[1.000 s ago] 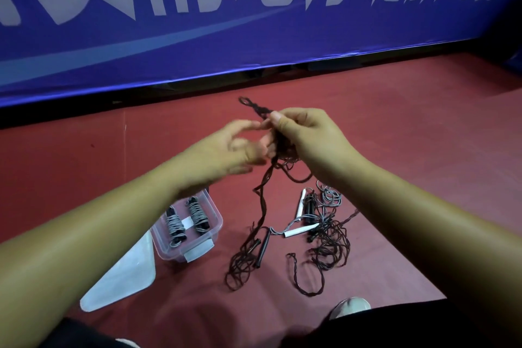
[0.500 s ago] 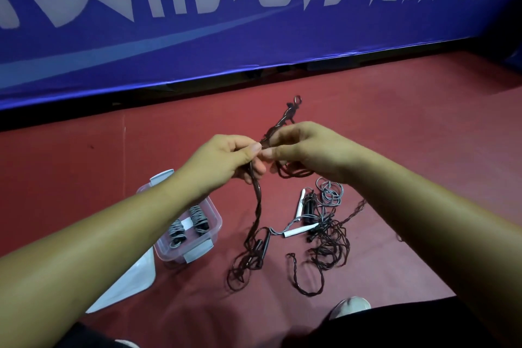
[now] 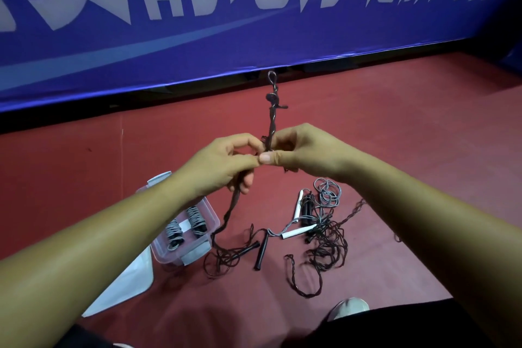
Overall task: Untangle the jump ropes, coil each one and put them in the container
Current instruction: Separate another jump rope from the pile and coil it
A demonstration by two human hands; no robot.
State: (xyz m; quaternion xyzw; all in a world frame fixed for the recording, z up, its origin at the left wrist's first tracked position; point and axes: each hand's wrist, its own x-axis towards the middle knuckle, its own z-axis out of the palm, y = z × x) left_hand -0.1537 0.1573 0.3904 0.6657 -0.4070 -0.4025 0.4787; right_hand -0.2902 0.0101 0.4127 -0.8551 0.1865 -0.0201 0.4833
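Note:
A dark twisted jump rope (image 3: 272, 116) stands up between my hands, its looped end near the banner's lower edge. My left hand (image 3: 223, 169) and my right hand (image 3: 305, 152) both pinch it where their fingertips meet. The rope hangs down from my left hand to two black handles (image 3: 261, 253) on the red floor. To the right lies a tangle of dark rope (image 3: 324, 246) mixed with a grey rope (image 3: 327, 192) and white handles (image 3: 298, 232). The clear plastic container (image 3: 197, 254) at the left holds two coiled grey ropes (image 3: 183, 224).
The container's white lid (image 3: 124, 288) lies on the floor beside it at the lower left. A blue banner (image 3: 254, 22) with white lettering runs along the back. A shoe tip (image 3: 350, 306) shows at the bottom right of the floor.
The rope's looped end has swung from leaning left to standing upright and higher above my hands. Both hands moved lower and stay pinched together on the rope.

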